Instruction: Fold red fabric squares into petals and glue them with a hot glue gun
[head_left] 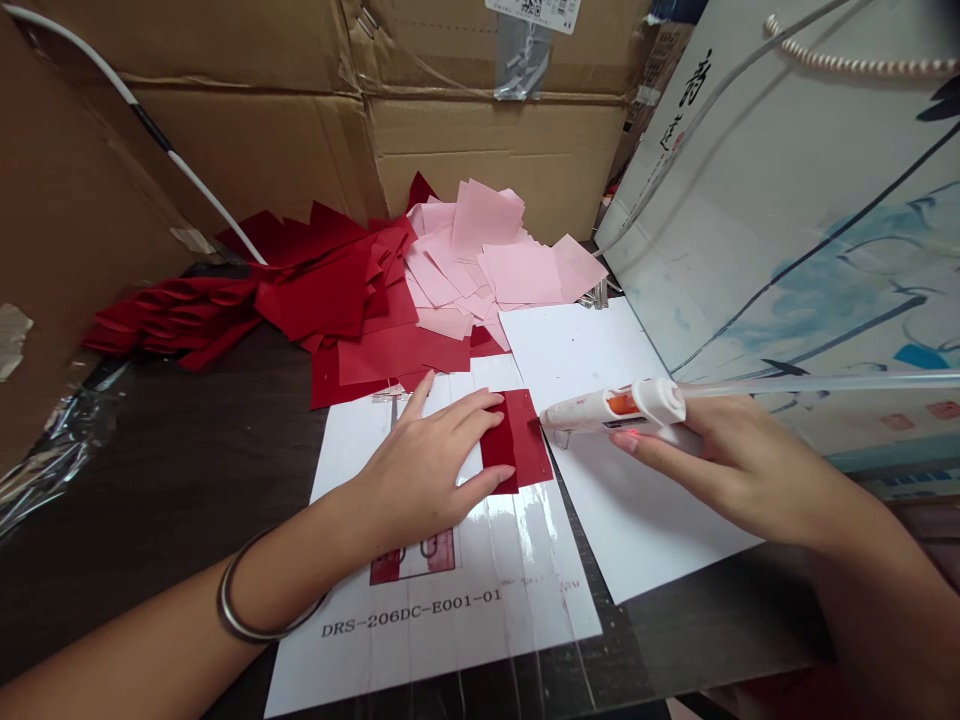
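My right hand (757, 465) is closed around a white hot glue gun (581, 410) with an orange part on its side. A long clear glue stick (817, 384) runs out of its back. The nozzle is at the right edge of a small red folded piece (532, 440), fabric or paper; I cannot tell which. My left hand (416, 465) lies flat with fingers spread, fingertips pressing the darker left part of that piece. Under it is a glossy printed sheet (450, 655) with a code and a picture partly covered by my hand.
A blank white sheet (637, 530) lies to the right on the dark table (202, 450). Behind are piles of red pieces (322, 290) and pink pieces (487, 260). Cardboard boxes (495, 150) stand at the back, a painted white panel (787, 250) at the right.
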